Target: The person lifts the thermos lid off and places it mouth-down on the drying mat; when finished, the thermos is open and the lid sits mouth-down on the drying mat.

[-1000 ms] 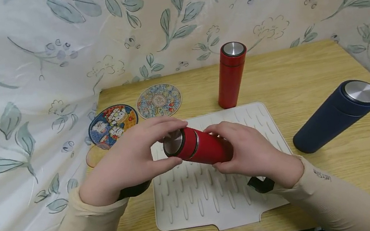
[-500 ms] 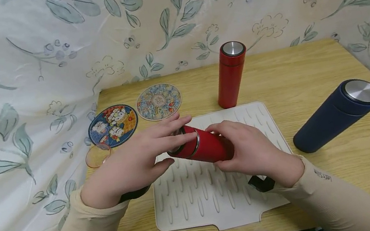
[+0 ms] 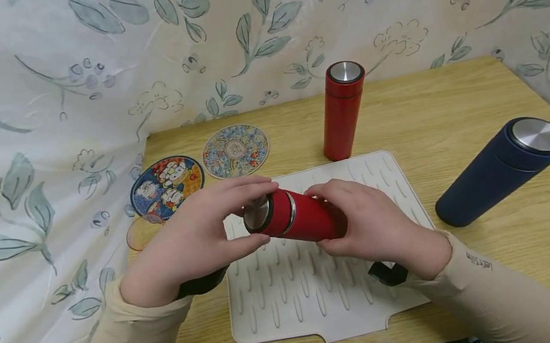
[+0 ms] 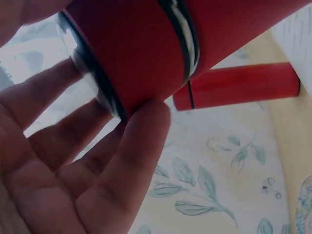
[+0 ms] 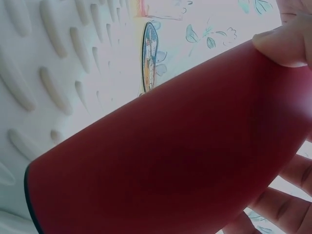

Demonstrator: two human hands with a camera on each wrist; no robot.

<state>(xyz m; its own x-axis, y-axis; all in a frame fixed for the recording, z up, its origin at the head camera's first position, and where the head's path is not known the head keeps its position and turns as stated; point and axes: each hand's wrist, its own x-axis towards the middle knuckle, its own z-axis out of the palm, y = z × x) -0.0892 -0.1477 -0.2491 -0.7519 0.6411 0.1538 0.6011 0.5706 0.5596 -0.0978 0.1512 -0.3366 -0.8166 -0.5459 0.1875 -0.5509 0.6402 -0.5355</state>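
A red thermos flask [image 3: 310,215] is held tilted above a white ridged mat [image 3: 300,288], its silver-topped lid toward the left. My right hand [image 3: 365,220] grips the flask's body near the base. Around the lid [image 3: 278,213] curl the thumb and fingers of my left hand [image 3: 198,233]. Between lid and body shows a shiny metal ring [image 4: 184,34], seen close in the left wrist view. The right wrist view is largely filled by the flask's red body [image 5: 165,146], with its dark-edged base at the left.
Another red thermos [image 3: 344,111] stands behind the mat. To the right is a dark blue thermos [image 3: 494,177]. Two patterned round coasters [image 3: 168,186] and a small clear orange-tinted disc [image 3: 143,233] lie at the left. Patterned cloth [image 3: 72,66] hangs behind and left.
Half a second ago my left fingers were spread loosely across the lid; now they are back around it, much as one second ago. The right hand stays almost still on the flask.
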